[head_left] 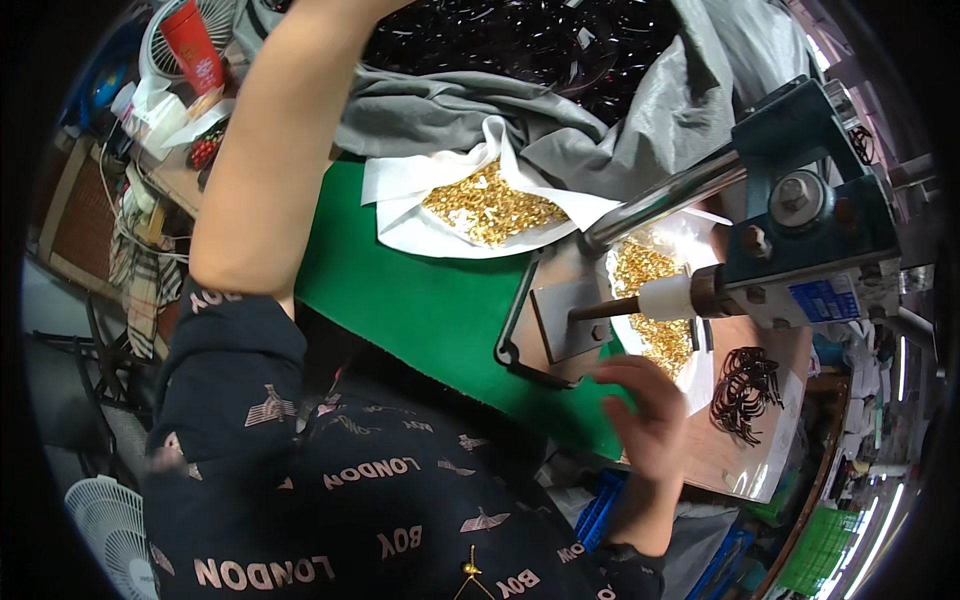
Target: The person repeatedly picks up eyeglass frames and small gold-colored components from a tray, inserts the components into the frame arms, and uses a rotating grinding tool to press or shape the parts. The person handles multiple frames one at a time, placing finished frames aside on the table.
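Grip, right hand: right hand (648, 415) rests palm down at the near edge of the bench, fingers loosely spread and curled over the green mat's corner; whether a small piece sits under the fingertips cannot be told.
Grip, left hand: left forearm (270, 150) is raised across the view toward the far edge; the hand itself runs out of frame, so its hold cannot be told.
Hand press: blue-green hand press (800, 220) stands at the right side of the bench, its chrome lever (660, 195) slanting left and its dark punch shaft with a white collar (668, 298) pointing at a grey metal plate (570, 315) just beside the right hand, probably so pieces can be fed with a short reach.
Brass parts, near: small gold-coloured fittings (655, 310) lie heaped on a white sheet under the press, touching distance from the right hand.
Brass parts, far: second heap of the same fittings (495, 205) sits on white paper (400, 185) at the far edge of the green mat (420, 290), likely reserve stock.
Dark hooks: bundle of dark wire hooks (745, 390) lies at the right edge, on clear plastic, apart from the brass.
Backdrop: grey cloth (560, 120) is bunched behind the paper; a white fan (105, 530) stands low at the left.
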The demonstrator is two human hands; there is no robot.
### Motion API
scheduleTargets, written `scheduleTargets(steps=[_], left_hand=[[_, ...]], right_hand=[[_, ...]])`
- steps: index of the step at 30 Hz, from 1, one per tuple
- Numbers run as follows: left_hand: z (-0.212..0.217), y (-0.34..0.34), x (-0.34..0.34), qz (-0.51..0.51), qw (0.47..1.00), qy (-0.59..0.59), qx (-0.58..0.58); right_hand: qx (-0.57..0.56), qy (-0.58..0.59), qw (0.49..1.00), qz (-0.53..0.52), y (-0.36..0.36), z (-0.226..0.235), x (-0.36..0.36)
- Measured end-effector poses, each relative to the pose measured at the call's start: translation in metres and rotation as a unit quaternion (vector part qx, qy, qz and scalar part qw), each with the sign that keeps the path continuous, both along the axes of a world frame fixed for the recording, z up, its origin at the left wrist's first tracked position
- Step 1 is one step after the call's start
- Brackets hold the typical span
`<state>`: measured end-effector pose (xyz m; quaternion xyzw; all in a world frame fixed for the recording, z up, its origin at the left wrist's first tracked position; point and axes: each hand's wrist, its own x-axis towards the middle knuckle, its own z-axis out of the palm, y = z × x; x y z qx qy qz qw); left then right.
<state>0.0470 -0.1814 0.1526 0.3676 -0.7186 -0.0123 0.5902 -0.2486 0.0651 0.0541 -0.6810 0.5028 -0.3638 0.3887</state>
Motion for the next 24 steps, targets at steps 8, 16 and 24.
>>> scheduleTargets(steps=[8, 16, 24], left_hand=[[-0.035, 0.098, 0.038, -0.095, 0.969, 0.187, 0.132], [-0.079, 0.159, 0.066, -0.266, 0.910, 0.247, 0.199], [-0.112, 0.172, 0.028, -0.217, 0.936, 0.130, 0.246]], right_hand=[[-0.180, 0.321, 0.930, -0.014, -0.145, -0.089, 0.107], [-0.144, 0.340, 0.929, -0.011, -0.152, -0.091, 0.105], [-0.127, 0.324, 0.936, -0.062, -0.149, -0.097, 0.106]])
